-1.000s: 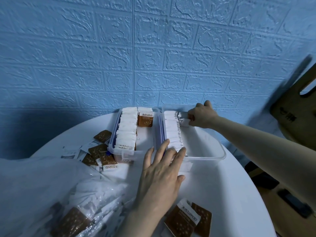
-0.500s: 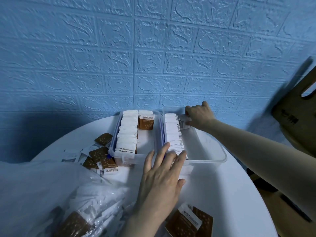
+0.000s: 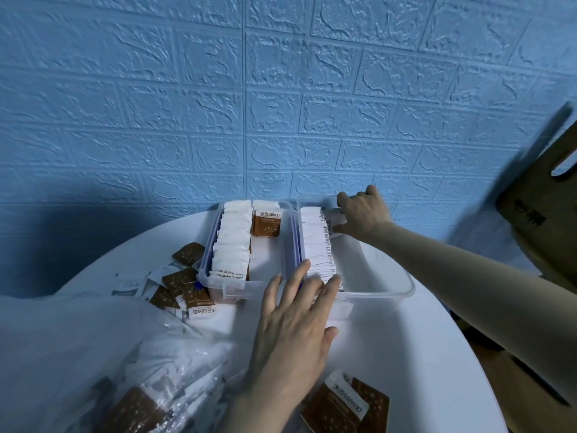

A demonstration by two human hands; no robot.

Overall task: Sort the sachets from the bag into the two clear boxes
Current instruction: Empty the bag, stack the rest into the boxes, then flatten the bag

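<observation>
Hands [image 3: 299, 310] [image 3: 362, 217] bracket the white sachets [image 3: 317, 242].

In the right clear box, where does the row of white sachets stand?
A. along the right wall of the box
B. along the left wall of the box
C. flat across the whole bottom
B: the row of white sachets stands on edge along the left wall of the right clear box, and the box's right part is bare.

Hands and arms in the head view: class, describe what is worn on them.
Both are bare. The left hand and right hand show no gloves, rings or watch, and no sleeve covers either forearm as far as the picture shows.
</observation>
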